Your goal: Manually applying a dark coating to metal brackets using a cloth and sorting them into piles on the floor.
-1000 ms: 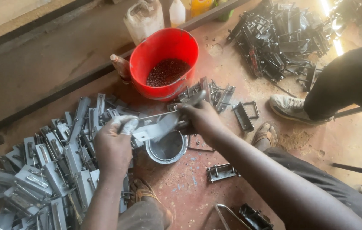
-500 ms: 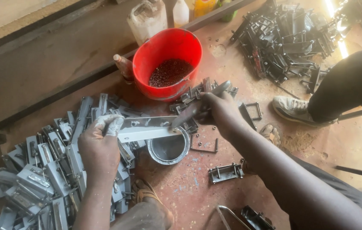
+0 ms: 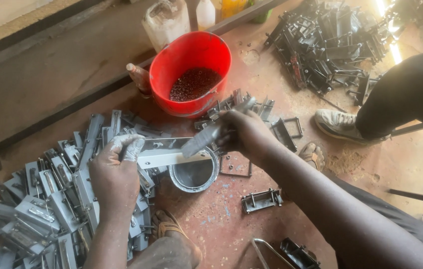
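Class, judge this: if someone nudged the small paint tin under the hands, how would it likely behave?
The paint tin looks squat and open-topped, so it would probably slide rather than tip. Its grey contents could slop. The brush in the right hand hovers above it, so the wet rim may be slippery.

Plastic jug (image 3: 165,20) and bottles (image 3: 205,12) stand behind red bucket (image 3: 191,74).

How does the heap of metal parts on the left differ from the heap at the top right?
The left heap is pale grey, coated in paint, while the top-right heap is dark and bare-looking. The left heap lies right beside the person's left hand, which holds a grey part over a paint tin; the top-right heap lies out beyond the red bucket, away from both hands. Both are loose piles of similar metal brackets on the floor.
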